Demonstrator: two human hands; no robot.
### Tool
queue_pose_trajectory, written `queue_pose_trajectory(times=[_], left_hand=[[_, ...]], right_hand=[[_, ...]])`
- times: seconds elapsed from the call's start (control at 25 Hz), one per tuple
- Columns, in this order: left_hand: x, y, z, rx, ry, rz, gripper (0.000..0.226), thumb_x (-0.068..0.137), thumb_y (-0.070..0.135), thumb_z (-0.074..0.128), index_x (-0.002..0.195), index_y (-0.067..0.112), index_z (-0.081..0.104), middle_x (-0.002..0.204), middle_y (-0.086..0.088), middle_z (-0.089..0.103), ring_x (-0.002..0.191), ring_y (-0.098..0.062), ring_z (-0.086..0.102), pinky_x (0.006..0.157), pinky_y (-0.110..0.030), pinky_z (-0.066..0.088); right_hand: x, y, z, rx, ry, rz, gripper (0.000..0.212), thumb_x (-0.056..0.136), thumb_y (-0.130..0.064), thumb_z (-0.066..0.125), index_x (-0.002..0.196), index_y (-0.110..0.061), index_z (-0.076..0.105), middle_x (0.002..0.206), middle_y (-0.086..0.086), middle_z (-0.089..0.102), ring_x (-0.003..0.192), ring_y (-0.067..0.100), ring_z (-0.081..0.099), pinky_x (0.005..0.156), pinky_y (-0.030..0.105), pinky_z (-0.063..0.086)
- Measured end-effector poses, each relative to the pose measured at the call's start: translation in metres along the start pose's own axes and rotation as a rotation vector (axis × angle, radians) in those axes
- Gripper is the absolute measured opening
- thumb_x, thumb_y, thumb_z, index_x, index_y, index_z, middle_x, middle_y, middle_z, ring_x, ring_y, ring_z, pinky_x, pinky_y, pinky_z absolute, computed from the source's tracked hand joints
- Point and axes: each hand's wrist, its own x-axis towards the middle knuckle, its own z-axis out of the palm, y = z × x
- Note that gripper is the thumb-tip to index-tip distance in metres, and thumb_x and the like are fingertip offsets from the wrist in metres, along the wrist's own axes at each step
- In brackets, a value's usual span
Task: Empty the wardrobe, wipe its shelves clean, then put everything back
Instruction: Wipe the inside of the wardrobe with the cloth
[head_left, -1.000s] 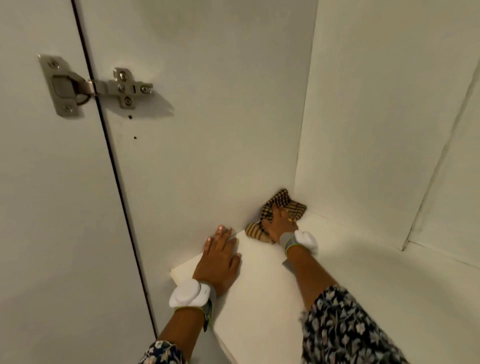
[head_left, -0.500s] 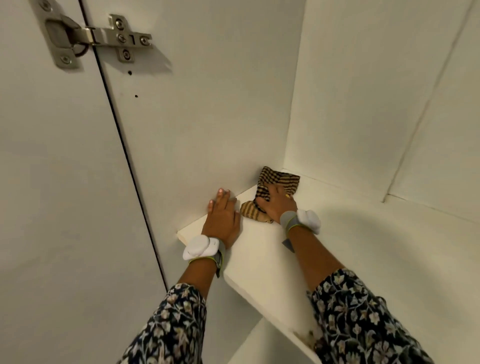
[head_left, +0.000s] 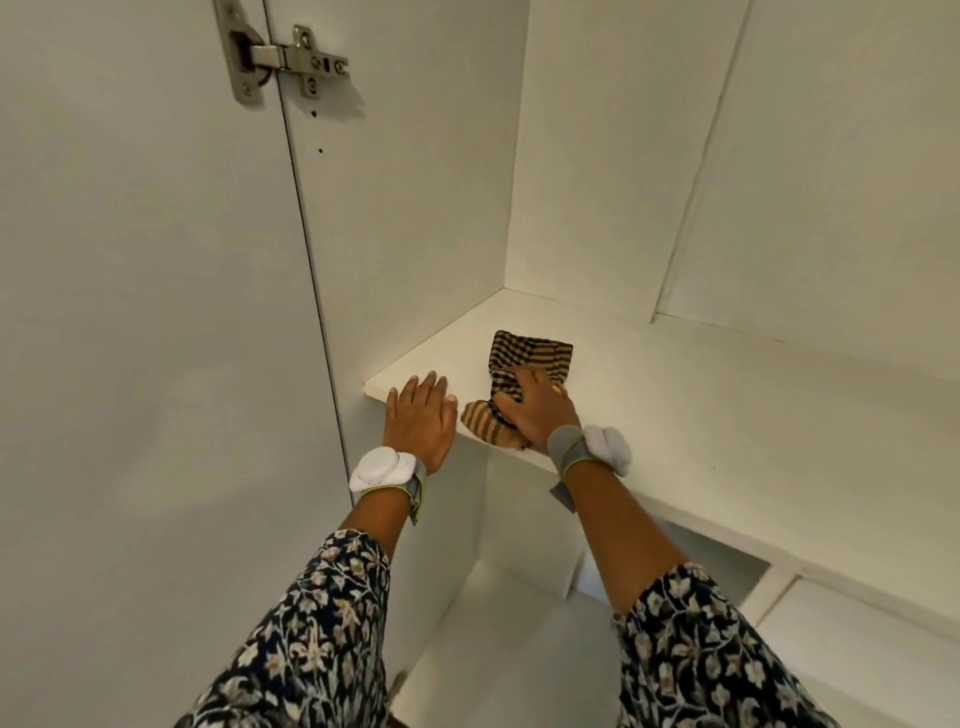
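Wardrobe shelf is bare and white, and the wiping cloth lies on its left front part, just in from the front lip and short of the rear left corner at 12 o'clock. The right hand is clamped on the cloth, fingers curled into its bunched middle, pressing it down on the board. The left hand rests flat at 9 o'clock of the cloth, just beside it. Its fingers are straight, its palm lies over the lip like a brace, and it holds nothing. Each wrist carries a grey band with a white pod.

The risks, as I judge them: the striped near end sits right at the lip, so a pull toward 6 o'clock could drag it over and drop it into the lower compartment. Bunched this tightly, the cloth touches little of the board, so strokes may leave streaks or skip the corner seam. The left hand is half off the lip, and weight put on it could make it slip.

The cloth's long axis runs from about 7 o'clock to 1 o'clock, with the striped end toward the person and the checked end pointing at the back wall. The open door stands at 9 o'clock, its metal hinge up at 11 o'clock
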Motion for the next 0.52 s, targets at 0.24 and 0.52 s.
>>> queue_pose_trajectory(times=[0.24,0.52], left_hand=[[-0.039,-0.021,0.007,-0.133,0.073,0.138,0.051,0.099,0.029,0.025,0.149,0.016,0.025,0.158,-0.005,0.017,0.147,-0.024,0.009,0.117,-0.052,0.017],[-0.065,-0.054,0.038,-0.221,0.118,0.160,0.069,0.086,-0.002,0.050,0.148,0.010,0.024,0.158,-0.013,0.013,0.144,-0.031,0.018,0.116,-0.049,0.022]], right_hand=[[-0.081,-0.005,0.018,-0.057,0.403,-0.117,0.048,0.080,-0.046,0.046,0.117,-0.019,0.056,0.119,0.002,0.056,0.096,0.024,0.058,0.078,0.037,0.052],[-0.124,0.008,0.100,0.121,0.673,-0.298,0.028,0.080,-0.023,0.057,0.107,-0.018,0.052,0.126,0.002,0.049,0.129,0.022,0.039,0.111,0.030,0.032]])
